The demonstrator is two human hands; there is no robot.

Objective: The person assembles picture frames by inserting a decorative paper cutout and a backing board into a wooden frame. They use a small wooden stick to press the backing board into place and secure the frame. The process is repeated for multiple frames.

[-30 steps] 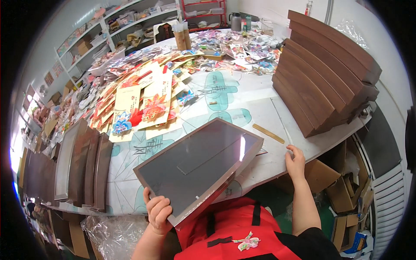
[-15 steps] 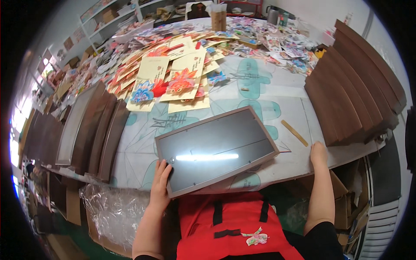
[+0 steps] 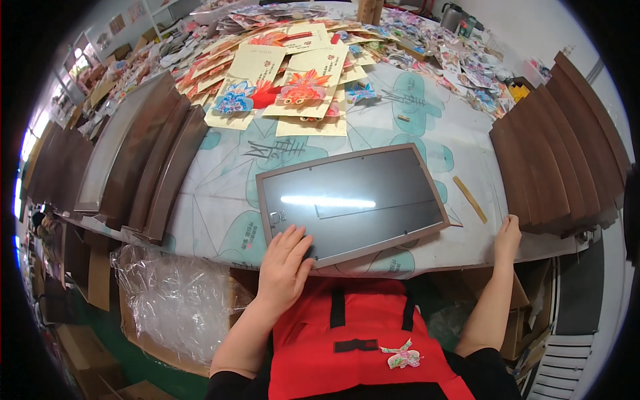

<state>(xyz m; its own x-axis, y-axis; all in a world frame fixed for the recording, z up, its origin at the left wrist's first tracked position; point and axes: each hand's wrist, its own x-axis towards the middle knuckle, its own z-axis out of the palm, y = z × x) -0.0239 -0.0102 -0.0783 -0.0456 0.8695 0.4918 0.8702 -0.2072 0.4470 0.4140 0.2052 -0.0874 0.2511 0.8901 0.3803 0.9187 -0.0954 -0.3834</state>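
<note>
A brown picture frame point(image 3: 353, 177) lies on the covered table, its dark shiny back panel facing up and reflecting a bright strip of light. My left hand point(image 3: 285, 270) rests over its near left corner, fingers stretched out flat on the border and panel. At the table's near right edge is my right hand point(image 3: 508, 240), its fingers pressed together beside a stack of brown frames point(image 3: 557, 157). Whatever it may hold is too small to make out. Between the picture frame and that hand lies a thin gold-coloured strip point(image 3: 471, 199).
More brown frames point(image 3: 143, 153) stand in a row at the left. Cream cards with colourful fish shapes point(image 3: 307, 87) are piled at the back, amid heaps of paper cutouts point(image 3: 467, 70). A box of clear plastic wrap point(image 3: 177, 303) sits below the table's front edge.
My left hand has moved from gripping the picture frame's left side to lying flat over its near corner. My right hand's fingers now point upward at the table edge. The whole view has shifted.
</note>
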